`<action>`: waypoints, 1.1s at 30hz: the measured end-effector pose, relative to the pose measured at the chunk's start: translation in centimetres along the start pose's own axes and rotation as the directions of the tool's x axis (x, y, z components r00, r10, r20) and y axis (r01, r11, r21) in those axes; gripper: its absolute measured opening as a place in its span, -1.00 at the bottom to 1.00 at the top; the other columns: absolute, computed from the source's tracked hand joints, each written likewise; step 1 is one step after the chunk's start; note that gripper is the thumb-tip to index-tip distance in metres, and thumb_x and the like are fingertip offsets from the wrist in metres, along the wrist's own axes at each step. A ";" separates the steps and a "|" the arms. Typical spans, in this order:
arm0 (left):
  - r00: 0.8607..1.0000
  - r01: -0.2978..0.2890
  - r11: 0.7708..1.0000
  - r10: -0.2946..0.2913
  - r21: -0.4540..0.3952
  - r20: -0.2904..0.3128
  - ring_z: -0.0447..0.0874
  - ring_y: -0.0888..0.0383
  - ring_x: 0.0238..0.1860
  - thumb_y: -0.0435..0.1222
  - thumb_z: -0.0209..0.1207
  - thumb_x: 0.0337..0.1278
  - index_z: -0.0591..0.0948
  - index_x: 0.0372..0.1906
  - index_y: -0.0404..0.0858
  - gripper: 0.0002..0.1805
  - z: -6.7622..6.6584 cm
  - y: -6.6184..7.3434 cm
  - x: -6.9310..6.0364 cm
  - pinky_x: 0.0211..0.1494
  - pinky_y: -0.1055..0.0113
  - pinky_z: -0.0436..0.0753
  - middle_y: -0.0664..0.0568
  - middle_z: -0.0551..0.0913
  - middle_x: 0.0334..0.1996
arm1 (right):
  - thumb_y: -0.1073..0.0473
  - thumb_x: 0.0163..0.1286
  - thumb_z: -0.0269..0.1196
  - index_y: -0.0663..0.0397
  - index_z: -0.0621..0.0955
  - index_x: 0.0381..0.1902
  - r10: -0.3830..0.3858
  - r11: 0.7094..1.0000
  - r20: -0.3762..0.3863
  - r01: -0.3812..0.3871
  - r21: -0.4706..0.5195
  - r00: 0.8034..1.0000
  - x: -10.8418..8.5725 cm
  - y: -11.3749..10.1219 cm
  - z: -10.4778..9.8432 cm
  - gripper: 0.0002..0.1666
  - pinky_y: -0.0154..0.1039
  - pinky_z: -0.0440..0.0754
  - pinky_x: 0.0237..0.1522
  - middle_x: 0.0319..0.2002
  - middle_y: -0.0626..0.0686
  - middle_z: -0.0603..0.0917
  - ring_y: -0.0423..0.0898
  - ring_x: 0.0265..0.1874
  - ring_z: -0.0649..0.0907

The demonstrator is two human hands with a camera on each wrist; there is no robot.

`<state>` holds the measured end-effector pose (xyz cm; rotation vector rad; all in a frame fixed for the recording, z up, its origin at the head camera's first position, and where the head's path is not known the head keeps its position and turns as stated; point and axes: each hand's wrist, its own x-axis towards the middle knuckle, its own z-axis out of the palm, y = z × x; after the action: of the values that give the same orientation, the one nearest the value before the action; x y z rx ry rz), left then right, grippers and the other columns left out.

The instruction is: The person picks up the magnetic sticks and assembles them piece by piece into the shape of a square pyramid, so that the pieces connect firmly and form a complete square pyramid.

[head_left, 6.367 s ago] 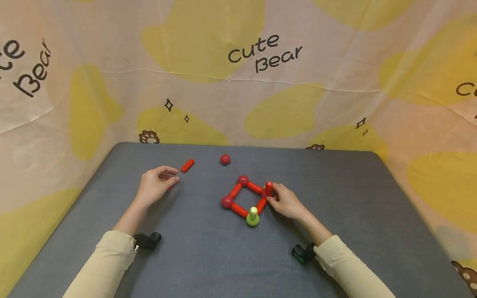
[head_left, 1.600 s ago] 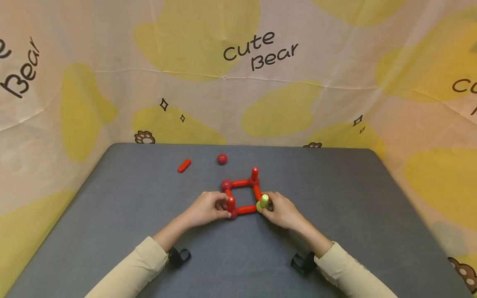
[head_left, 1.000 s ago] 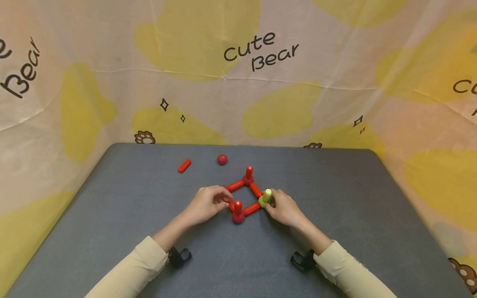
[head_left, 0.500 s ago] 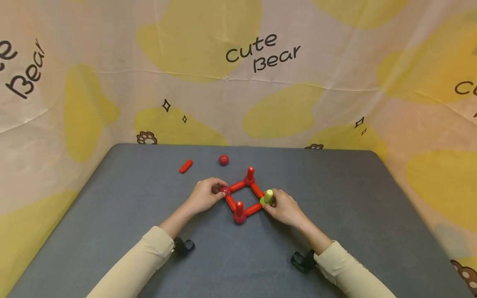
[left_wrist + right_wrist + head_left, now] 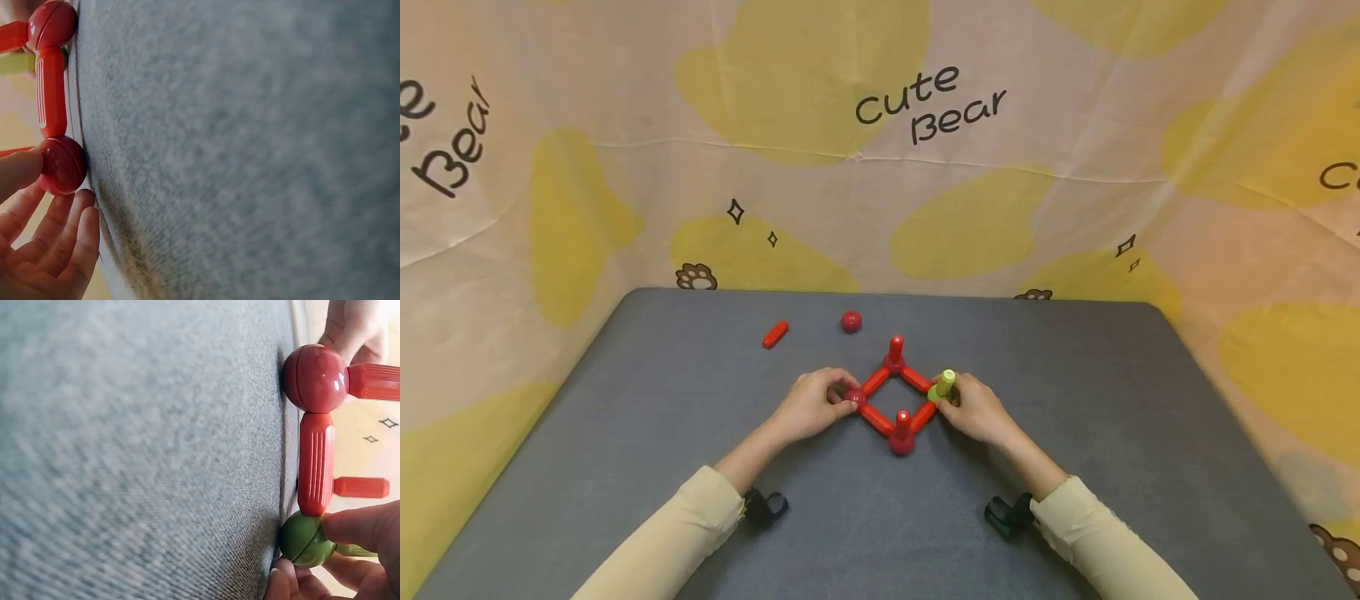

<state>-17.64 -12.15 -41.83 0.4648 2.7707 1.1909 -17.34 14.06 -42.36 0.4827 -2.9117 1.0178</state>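
Note:
A diamond-shaped frame of red rods (image 5: 877,419) joined by balls lies on the grey table. My left hand (image 5: 811,406) pinches the red ball (image 5: 855,398) at its left corner; in the left wrist view the thumb lies on that red ball (image 5: 62,165). At the right corner my right hand (image 5: 977,408) pinches the green ball (image 5: 307,539), from which a light green rod (image 5: 946,382) rises at a slight tilt. Upright red rods stand on the far ball (image 5: 893,363) and the near ball (image 5: 902,442).
Beyond the frame, a loose red rod (image 5: 776,334) and a loose red ball (image 5: 851,322) lie on the table (image 5: 1075,375). A patterned cloth (image 5: 820,200) hangs behind the table's far edge and along both sides.
The red rod my left hand held 6.4 seconds ago now stands on a corner ball. Lately the frame has turned, its near corner shifting right, and my left hand took hold of the left ball.

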 end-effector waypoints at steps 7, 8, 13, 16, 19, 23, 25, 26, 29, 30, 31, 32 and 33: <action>1.000 -0.009 1.000 0.009 0.017 0.014 0.55 0.26 -0.47 -0.36 0.31 -0.08 0.64 -0.26 -0.15 -0.80 0.0 0.4 -0.4 -0.44 0.38 0.51 0.05 0.60 -0.35 | 0.30 0.15 0.21 0.13 0.61 -0.09 0.049 0.999 0.041 -0.049 -0.005 0.998 0.5 0.2 -0.1 -0.68 -0.30 0.36 -0.46 -0.43 0.06 0.52 -0.12 -0.49 0.43; 1.000 -0.012 1.000 0.012 0.020 0.016 0.55 0.26 -0.47 -0.36 0.31 -0.08 0.64 -0.26 -0.15 -0.80 0.0 0.5 -0.4 -0.43 0.38 0.51 0.05 0.60 -0.35 | 0.29 0.15 0.21 0.12 0.61 -0.08 0.054 0.999 0.043 -0.054 -0.009 0.998 0.6 0.2 -0.1 -0.68 -0.31 0.35 -0.47 -0.43 0.05 0.52 -0.13 -0.49 0.43; 0.998 -0.038 0.999 0.037 0.034 0.046 0.59 0.26 -0.43 -0.34 0.29 -0.04 0.63 -0.22 -0.17 -0.80 -0.3 0.3 -0.3 -0.40 0.40 0.53 0.05 0.62 -0.31 | 0.29 0.15 0.22 0.11 0.61 -0.08 0.068 0.998 0.048 -0.067 -0.011 0.997 0.6 0.1 0.0 -0.67 -0.31 0.35 -0.45 -0.40 0.06 0.53 -0.13 -0.48 0.44; 0.998 -0.038 0.999 0.037 0.017 0.058 0.63 0.23 -0.37 -0.33 0.26 -0.01 0.63 -0.18 -0.21 -0.78 -1.0 0.0 -0.2 -0.35 0.39 0.55 0.02 0.64 -0.25 | 0.29 0.14 0.23 0.12 0.61 -0.09 0.055 0.998 0.046 -0.055 -0.012 0.997 0.6 0.1 0.0 -0.68 -0.30 0.36 -0.44 -0.40 0.06 0.54 -0.13 -0.48 0.44; 0.999 -0.023 1.000 0.023 0.000 0.035 0.66 0.17 -0.29 -0.33 0.24 0.02 0.62 -0.15 -0.26 -0.76 -1.9 -0.3 0.1 -0.29 0.34 0.59 -0.03 0.65 -0.20 | 0.29 0.15 0.23 0.13 0.61 -0.09 0.041 0.999 0.043 -0.041 -0.010 0.998 0.7 0.1 0.0 -0.68 -0.31 0.35 -0.44 -0.41 0.05 0.53 -0.13 -0.48 0.44; 0.998 0.005 1.000 -0.004 0.010 -0.057 0.67 0.10 -0.25 -0.31 0.22 0.05 0.61 -0.13 -0.28 -0.74 -3.4 -1.3 0.8 -0.20 0.22 0.60 -0.05 0.66 -0.20 | 0.29 0.15 0.22 0.14 0.61 -0.10 0.032 0.999 0.039 -0.032 -0.006 0.999 0.6 0.1 0.0 -0.69 -0.31 0.35 -0.45 -0.42 0.05 0.53 -0.12 -0.48 0.43; 0.993 0.024 0.999 -0.022 0.024 -0.116 0.68 0.07 -0.26 -0.30 0.22 0.05 0.61 -0.12 -0.30 -0.74 -4.2 -2.0 1.2 -0.18 0.17 0.59 -0.06 0.67 -0.22 | 0.29 0.15 0.22 0.14 0.61 -0.10 0.032 0.999 0.038 -0.032 -0.007 0.999 0.6 0.1 0.0 -0.69 -0.31 0.35 -0.45 -0.43 0.05 0.52 -0.12 -0.48 0.44; 0.989 0.039 0.999 -0.034 0.031 -0.142 0.67 0.06 -0.26 -0.29 0.22 0.05 0.60 -0.12 -0.30 -0.73 -4.6 -2.3 1.4 -0.17 0.15 0.58 -0.06 0.67 -0.22 | 0.29 0.15 0.22 0.14 0.61 -0.10 0.032 0.999 0.038 -0.032 -0.008 0.999 0.6 0.1 0.0 -0.69 -0.31 0.35 -0.45 -0.43 0.05 0.53 -0.13 -0.48 0.44; 0.976 0.081 0.995 -0.069 0.051 -0.209 0.67 0.01 -0.25 -0.29 0.20 0.07 0.60 -0.11 -0.32 -0.73 -5.5 -3.3 1.9 -0.15 0.11 0.56 -0.09 0.67 -0.22 | 0.29 0.15 0.23 0.14 0.61 -0.09 0.045 0.999 0.042 -0.045 0.000 0.998 0.5 0.0 0.0 -0.68 -0.31 0.36 -0.44 -0.41 0.05 0.53 -0.12 -0.47 0.44; 0.970 0.096 0.994 -0.081 0.057 -0.228 0.67 0.00 -0.24 -0.29 0.20 0.08 0.59 -0.10 -0.32 -0.73 -5.8 -3.7 2.1 -0.16 0.10 0.56 -0.10 0.67 -0.22 | 0.29 0.15 0.23 0.14 0.61 -0.08 0.048 0.999 0.045 -0.048 0.004 0.998 0.5 0.0 0.0 -0.68 -0.30 0.37 -0.44 -0.40 0.06 0.53 -0.12 -0.47 0.44; 0.965 0.111 0.992 -0.093 0.058 -0.245 0.66 -0.02 -0.23 -0.29 0.20 0.09 0.59 -0.10 -0.32 -0.73 -6.0 -3.9 2.3 -0.15 0.09 0.55 -0.11 0.66 -0.21 | 0.28 0.15 0.23 0.14 0.60 -0.08 0.051 0.999 0.047 -0.052 0.005 0.998 0.5 0.0 0.0 -0.68 -0.30 0.37 -0.44 -0.39 0.06 0.54 -0.12 -0.47 0.44; 0.960 0.122 0.991 -0.103 0.058 -0.262 0.65 -0.03 -0.22 -0.29 0.19 0.10 0.59 -0.09 -0.33 -0.73 -6.2 -4.2 2.4 -0.15 0.08 0.55 -0.13 0.66 -0.20 | 0.28 0.15 0.22 0.14 0.60 -0.08 0.053 0.999 0.048 -0.053 0.007 0.997 0.4 0.0 0.0 -0.68 -0.30 0.38 -0.45 -0.38 0.06 0.54 -0.12 -0.47 0.45; 0.953 0.134 0.989 -0.113 0.057 -0.280 0.65 -0.04 -0.21 -0.29 0.19 0.11 0.59 -0.10 -0.33 -0.73 -6.4 -4.5 2.6 -0.16 0.08 0.55 -0.14 0.66 -0.20 | 0.28 0.15 0.22 0.14 0.60 -0.08 0.057 0.998 0.049 -0.058 0.010 0.997 0.4 0.0 0.0 -0.67 -0.30 0.38 -0.45 -0.38 0.06 0.54 -0.12 -0.47 0.45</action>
<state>-22.45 -18.75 -40.52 0.1339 3.0336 1.2096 -17.74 13.91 -42.31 0.4332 -2.9810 1.0444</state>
